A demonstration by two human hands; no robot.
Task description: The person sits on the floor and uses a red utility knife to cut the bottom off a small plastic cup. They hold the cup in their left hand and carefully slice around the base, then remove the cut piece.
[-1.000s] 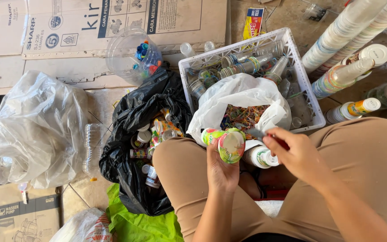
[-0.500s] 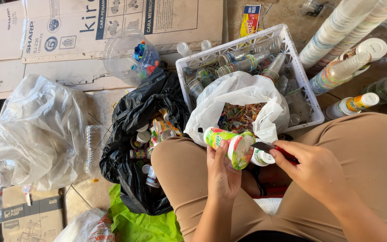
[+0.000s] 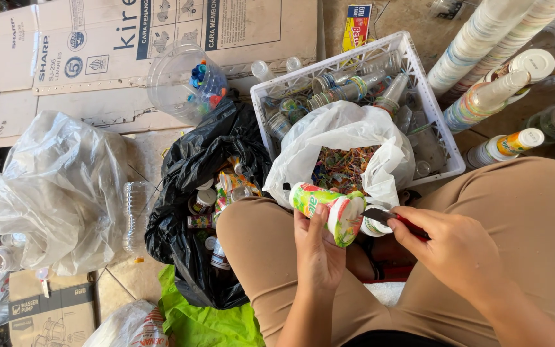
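Label-cutting step: left hand (image 3: 319,247) clamped on bottle (image 3: 325,205); right hand (image 3: 460,247) gripping knife (image 3: 387,217) at its base. Next, probably a steady slit along the label.

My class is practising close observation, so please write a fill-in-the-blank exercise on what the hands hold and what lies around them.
1. The left hand holds a small green ____ with a label.
2. The right hand holds a small cutter against the bottle's ____ end.
3. The white crate holds clear bottles and a ____ plastic bag of torn labels.
4. The sack of unsorted bottles is ____ in colour.

Missing words: bottle; open; white; black
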